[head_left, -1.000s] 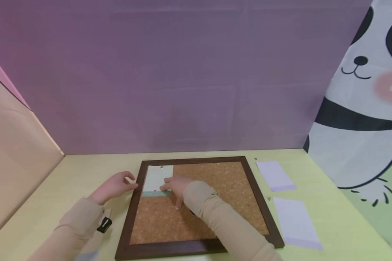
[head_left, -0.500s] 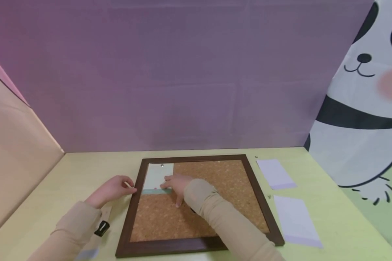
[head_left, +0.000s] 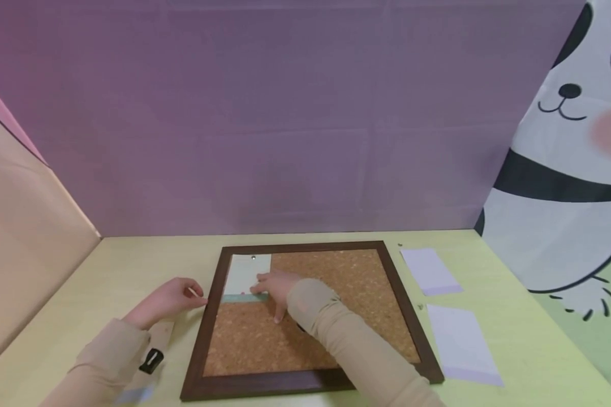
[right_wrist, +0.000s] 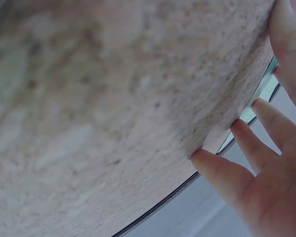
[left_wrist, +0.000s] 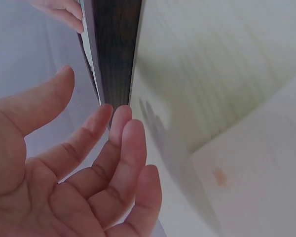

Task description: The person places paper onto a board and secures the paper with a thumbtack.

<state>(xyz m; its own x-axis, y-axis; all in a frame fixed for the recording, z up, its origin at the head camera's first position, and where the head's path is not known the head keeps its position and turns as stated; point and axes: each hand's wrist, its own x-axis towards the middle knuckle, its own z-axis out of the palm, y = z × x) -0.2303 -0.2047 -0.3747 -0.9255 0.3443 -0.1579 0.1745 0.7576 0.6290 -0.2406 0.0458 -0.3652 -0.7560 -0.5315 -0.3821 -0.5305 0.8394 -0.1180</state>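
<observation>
A cork board with a dark brown frame lies on the table. At its upper left corner is a white card with a teal band along its lower edge; a small metal thumbtack sits at the card's top. My right hand rests with spread fingers across the card's right edge and the cork. Beside the frame's left side is my left hand, its fingers loosely bent and holding nothing. The left wrist view shows the left fingertips near the frame, though contact is unclear.
Two white sheets with lilac bands, an upper one and a lower one, lie right of the board. Small thumbtack-like bits lie near them. Another sheet is partly hidden under the left forearm. A purple backdrop stands behind.
My left hand has moved down and slightly left along the frame's side. The right hand stays on the card, and the view has shifted slightly.
</observation>
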